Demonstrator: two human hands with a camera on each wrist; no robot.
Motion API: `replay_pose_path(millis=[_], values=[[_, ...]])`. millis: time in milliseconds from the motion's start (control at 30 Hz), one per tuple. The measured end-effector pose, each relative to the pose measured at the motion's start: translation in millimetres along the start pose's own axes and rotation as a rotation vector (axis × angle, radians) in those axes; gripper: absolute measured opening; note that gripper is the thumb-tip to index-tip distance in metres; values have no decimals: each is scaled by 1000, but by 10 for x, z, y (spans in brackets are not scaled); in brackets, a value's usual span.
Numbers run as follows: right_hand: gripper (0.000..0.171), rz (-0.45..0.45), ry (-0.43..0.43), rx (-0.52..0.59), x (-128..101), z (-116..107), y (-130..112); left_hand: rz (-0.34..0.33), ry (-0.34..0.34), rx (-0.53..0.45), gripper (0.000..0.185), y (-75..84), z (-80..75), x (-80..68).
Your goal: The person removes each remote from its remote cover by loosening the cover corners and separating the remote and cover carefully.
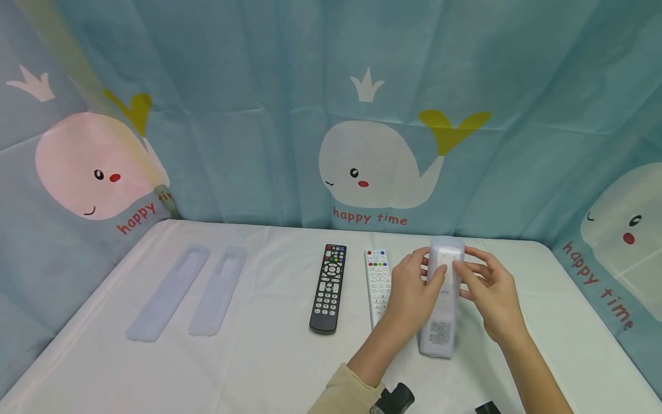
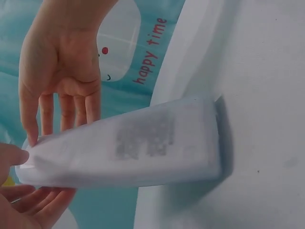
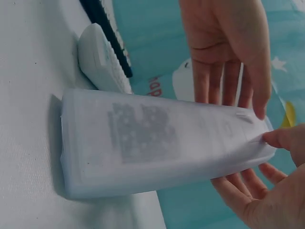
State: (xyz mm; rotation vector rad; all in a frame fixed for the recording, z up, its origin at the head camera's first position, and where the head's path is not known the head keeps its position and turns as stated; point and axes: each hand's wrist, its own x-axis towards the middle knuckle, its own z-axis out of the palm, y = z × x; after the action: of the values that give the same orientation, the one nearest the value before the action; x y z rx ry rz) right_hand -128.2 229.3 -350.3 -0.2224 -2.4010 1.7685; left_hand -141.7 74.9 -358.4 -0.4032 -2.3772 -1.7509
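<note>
Both hands hold a white remote control in a translucent cover (image 1: pixel 441 313), its back turned toward me. It stands tilted with its lower end on the table. My left hand (image 1: pixel 416 290) grips the upper end from the left, thumb on the back and fingers behind the edge. From the opposite side, my right hand (image 1: pixel 491 293) pinches the same end, its thumb close to the left one. A printed label (image 3: pixel 143 133) shows dimly through the cover in the right wrist view. The fingertips behind the remote are partly hidden.
A black remote (image 1: pixel 328 290) and a white remote (image 1: pixel 378 276) lie buttons up, the white one partly behind my left forearm. Two translucent covers (image 1: pixel 168 293) (image 1: pixel 218 292) lie at the left of the white table (image 1: pixel 264 368). A printed whale curtain (image 1: pixel 269 161) hangs behind.
</note>
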Motion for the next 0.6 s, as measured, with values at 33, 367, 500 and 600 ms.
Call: replay_pose_path(millis=[33, 367, 500, 600], values=[[52, -16, 15, 9, -9, 4, -12, 13, 6, 9, 37, 18, -3, -2], [13, -94, 114, 142, -79, 11, -122, 143, 77, 66, 26, 158, -78, -3], [6, -104, 112, 213, -92, 9, -149, 149, 80, 69, 22, 168, -113, -8], [6, -119, 121, 210, -102, 9, -167, 154, 72, 69, 20, 163, -138, -5]])
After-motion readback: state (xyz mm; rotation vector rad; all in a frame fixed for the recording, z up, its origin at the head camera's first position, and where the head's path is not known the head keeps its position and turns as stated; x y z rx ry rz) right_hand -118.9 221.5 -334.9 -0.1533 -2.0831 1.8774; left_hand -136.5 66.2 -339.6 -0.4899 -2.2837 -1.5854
